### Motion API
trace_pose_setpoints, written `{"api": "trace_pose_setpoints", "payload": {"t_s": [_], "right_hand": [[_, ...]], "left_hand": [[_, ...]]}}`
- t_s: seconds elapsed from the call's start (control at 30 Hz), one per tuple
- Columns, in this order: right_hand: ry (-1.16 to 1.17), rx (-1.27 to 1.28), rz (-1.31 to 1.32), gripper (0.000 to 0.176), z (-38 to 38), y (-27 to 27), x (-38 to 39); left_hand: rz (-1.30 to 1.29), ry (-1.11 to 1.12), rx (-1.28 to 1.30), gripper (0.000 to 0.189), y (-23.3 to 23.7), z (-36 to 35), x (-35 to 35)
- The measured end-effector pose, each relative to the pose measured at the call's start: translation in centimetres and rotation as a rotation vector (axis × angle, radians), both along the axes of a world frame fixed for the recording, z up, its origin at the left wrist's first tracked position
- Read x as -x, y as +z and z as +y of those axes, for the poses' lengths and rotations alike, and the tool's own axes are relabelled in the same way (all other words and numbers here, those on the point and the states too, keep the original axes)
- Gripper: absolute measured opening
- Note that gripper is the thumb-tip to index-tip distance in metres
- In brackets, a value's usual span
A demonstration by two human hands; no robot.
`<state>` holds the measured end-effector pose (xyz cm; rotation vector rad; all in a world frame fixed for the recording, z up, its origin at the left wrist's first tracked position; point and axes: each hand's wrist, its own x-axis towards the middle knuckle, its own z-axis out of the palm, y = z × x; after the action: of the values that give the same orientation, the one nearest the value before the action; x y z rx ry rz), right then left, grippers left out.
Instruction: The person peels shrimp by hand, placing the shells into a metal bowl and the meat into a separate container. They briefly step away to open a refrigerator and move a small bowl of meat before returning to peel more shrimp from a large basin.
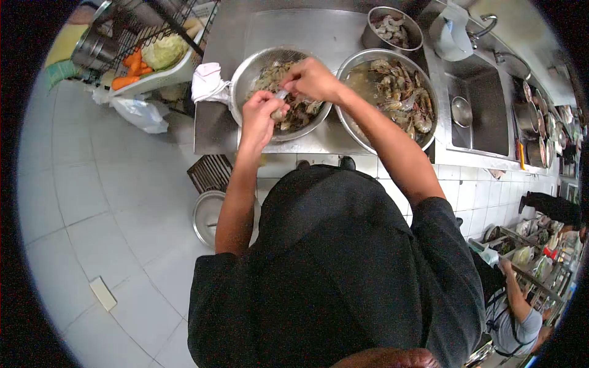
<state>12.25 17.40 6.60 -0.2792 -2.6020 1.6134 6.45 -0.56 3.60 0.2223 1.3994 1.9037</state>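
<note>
My left hand [260, 114] and my right hand [311, 80] meet over a steel bowl [245, 75] of shrimp pieces, and both grip one shrimp [281, 103] between their fingertips. To the right stands a larger steel bowl [353, 64] filled with whole raw shrimp [402, 92] in water. A smaller steel pot [371, 38] with more shrimp sits behind it on the steel counter [215, 135].
A white cloth [207, 83] lies left of the bowls. A rack holds carrots [129, 67] and cabbage [164, 52]. A sink [485, 104] lies at right. A pot lid [208, 218] rests on the tiled floor. Another person [515, 319] works at lower right.
</note>
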Motion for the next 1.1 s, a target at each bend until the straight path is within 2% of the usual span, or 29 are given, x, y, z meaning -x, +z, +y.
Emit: {"api": "trace_pose_setpoints", "payload": {"t_s": [0.17,0.27,0.4,0.47,0.57,0.6,0.67,0.7,0.8,0.87,0.9,0.93,1.03,1.1], "right_hand": [[-0.073,0.021,-0.003,0.015,0.6,1.3,0.1],[-0.155,-0.093,0.061,0.016,1.4,-1.0,0.6],[-0.293,-0.163,0.102,0.017,6.0,-2.4,0.8],[-0.315,-0.098,0.067,0.016,6.9,-1.2,-0.1],[-0.312,0.090,0.052,0.013,6.7,0.9,-1.2],[-0.298,0.206,0.066,0.013,6.9,0.5,-1.4],[-0.282,0.469,0.059,0.016,6.2,1.0,-1.6],[-0.263,0.515,0.048,0.017,5.7,1.4,-1.7],[-0.225,0.619,0.030,0.019,4.3,2.4,-2.1],[-0.226,0.629,0.035,0.018,3.6,3.0,-2.5],[-0.220,0.513,0.040,0.017,3.7,3.0,-2.5],[-0.214,0.401,0.041,0.016,3.8,2.8,-2.6],[-0.240,0.005,0.049,0.015,3.5,1.6,-2.6],[-0.269,-0.204,0.097,0.016,3.1,1.1,-2.3]], "left_hand": [[-0.070,0.042,-0.085,0.014,0.3,0.6,-0.5],[-0.076,0.077,-0.099,0.013,0.8,0.9,-1.1],[0.003,0.049,-0.051,0.015,-2.5,-1.5,0.6],[0.013,0.036,0.029,0.021,-3.4,-2.2,1.2],[0.461,-0.017,0.410,0.053,-2.5,-0.3,2.1],[1.101,0.047,0.633,0.088,-1.8,0.0,1.8],[1.204,0.099,0.532,0.084,0.9,2.1,0.7],[1.255,0.121,0.486,0.082,1.6,3.0,0.1],[0.571,0.005,-0.044,0.056,1.4,5.6,0.2],[0.420,-0.115,-0.018,0.043,1.6,5.3,0.5],[0.347,-0.178,-0.006,0.037,1.9,5.2,0.6],[0.414,-0.132,0.023,0.030,2.3,4.9,0.0],[0.441,-0.110,0.177,0.031,2.2,3.1,0.2],[0.354,-0.070,0.140,0.029,2.2,2.1,0.2]]}}
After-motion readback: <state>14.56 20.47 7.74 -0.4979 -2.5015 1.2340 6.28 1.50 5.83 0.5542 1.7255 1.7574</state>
